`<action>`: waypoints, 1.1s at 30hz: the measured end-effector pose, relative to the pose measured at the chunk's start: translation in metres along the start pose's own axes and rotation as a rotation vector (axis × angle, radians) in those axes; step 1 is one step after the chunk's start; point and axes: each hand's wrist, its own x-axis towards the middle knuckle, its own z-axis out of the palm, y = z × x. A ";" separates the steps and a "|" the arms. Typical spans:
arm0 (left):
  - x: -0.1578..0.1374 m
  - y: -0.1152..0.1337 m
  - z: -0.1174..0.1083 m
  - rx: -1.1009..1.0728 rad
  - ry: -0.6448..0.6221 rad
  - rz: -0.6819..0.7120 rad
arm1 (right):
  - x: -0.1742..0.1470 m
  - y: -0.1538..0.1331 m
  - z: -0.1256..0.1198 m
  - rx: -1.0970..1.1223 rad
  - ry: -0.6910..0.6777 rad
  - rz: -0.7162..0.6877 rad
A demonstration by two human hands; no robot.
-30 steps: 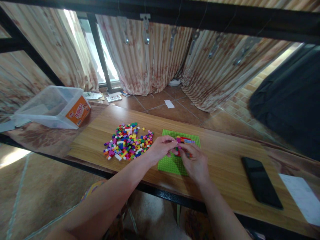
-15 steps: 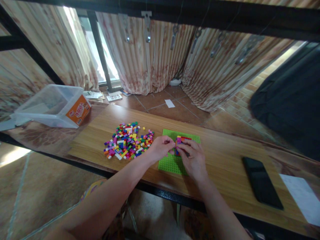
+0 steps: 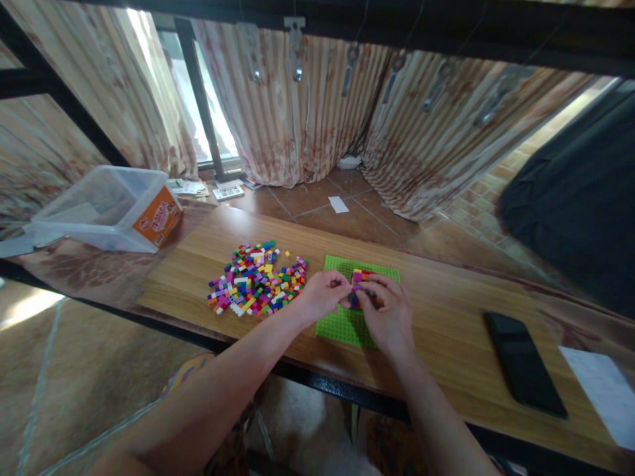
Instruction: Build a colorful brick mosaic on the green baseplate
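Observation:
A green studded baseplate (image 3: 342, 328) lies on the wooden table, and a small build of colourful toy bricks (image 3: 358, 275) rises from it, partly covered by my fingers. My left hand (image 3: 325, 294) is at the left side of the build, thumb and fingers pinched together; what they hold, if anything, is too small to make out. Over the right part of the build, my right hand (image 3: 389, 307) has its thumb and fingertips closed around a purple toy brick at the near left edge. The fingertips of both hands nearly meet there.
A loose pile of mixed toy bricks (image 3: 258, 281) is spread left of the baseplate. A clear plastic tub (image 3: 99, 231) with an orange label stands at the far left. To the right lie a black phone (image 3: 523, 363) and a white paper sheet (image 3: 602, 390).
My hands stay at the build with only slight finger movement. My right fingers have shifted a little around the purple toy brick. The whole view has moved very slightly.

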 end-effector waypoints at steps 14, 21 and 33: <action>0.000 -0.003 0.001 -0.005 -0.006 0.028 | 0.001 0.012 0.015 -0.154 0.049 0.084; 0.004 -0.010 0.003 0.020 -0.009 0.027 | 0.001 0.016 0.018 -0.155 0.059 0.050; 0.004 -0.012 0.001 0.042 -0.017 0.043 | 0.001 0.018 0.020 -0.117 0.043 0.007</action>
